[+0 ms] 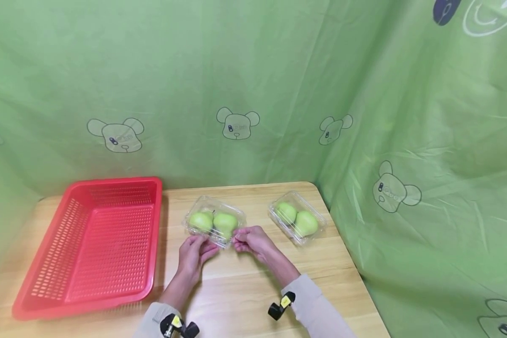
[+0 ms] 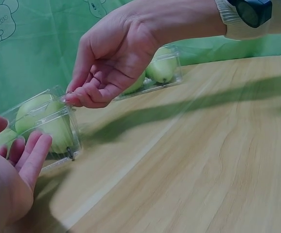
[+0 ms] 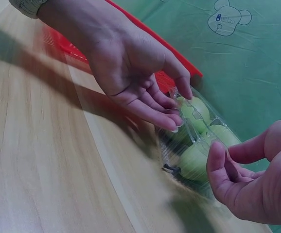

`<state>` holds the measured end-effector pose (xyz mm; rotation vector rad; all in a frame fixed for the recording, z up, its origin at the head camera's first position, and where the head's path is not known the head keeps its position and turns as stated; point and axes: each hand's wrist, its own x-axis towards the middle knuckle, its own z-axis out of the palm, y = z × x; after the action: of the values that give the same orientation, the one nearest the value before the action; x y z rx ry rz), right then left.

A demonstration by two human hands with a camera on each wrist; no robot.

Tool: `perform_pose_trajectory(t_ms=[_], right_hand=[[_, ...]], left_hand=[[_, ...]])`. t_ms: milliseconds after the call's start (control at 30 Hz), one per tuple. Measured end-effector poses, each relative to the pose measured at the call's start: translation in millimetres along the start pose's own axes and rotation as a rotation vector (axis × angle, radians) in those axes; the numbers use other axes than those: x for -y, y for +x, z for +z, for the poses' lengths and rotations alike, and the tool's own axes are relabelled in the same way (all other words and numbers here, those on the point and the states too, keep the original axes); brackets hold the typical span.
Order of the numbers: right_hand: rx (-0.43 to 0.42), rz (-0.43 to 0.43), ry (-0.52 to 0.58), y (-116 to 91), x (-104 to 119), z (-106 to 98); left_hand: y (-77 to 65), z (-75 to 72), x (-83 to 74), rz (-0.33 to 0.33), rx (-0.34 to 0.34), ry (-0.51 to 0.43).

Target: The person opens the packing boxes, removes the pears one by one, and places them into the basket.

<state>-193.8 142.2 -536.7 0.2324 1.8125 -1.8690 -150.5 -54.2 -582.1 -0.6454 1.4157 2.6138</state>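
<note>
While the right hand [image 1: 254,240] pinches 1 container [image 1: 218,206], pears [image 1: 226,222] lie inside.

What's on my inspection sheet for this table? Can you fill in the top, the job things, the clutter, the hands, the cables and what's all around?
Surface: light wood-grain table.
Job's things: clear box with green pears inside, on the table between the hands.
Clutter: red basket on the left; second box, also with pears, on the right.
Hands: right hand pinches the near box's edge; left hand touches it too, grip unclear.
Cables: nothing seen.
Surroundings: green sheeting printed with bear faces, behind and at the sides.
</note>
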Motion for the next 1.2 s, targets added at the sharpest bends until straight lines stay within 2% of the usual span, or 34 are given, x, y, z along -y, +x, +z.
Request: perform_pose_trajectory(t_ms=[167,400,833,1200], right_hand=[[0.007,-0.003,0.003,-1.6,-0.7,-0.7],[0.004,-0.009,0.009,-2.2,-1.0,-1.0],[-0.025,-0.019,0.012,1.5,-1.3,-4.0],[-0.041,-0.044,-0.064,2.4,-0.1,-5.8]], left_hand=[[1.2,-2.7,-0.2,0.037,-0.020,-0.018],[0.8,-4.3,-2.6,0.038,-0.040,-0.024],[0.6,-7.4,-2.4,0.059,-0.013,-0.049],[4.5,-6.3,-5.3,0.048,-0.076,-0.056]])
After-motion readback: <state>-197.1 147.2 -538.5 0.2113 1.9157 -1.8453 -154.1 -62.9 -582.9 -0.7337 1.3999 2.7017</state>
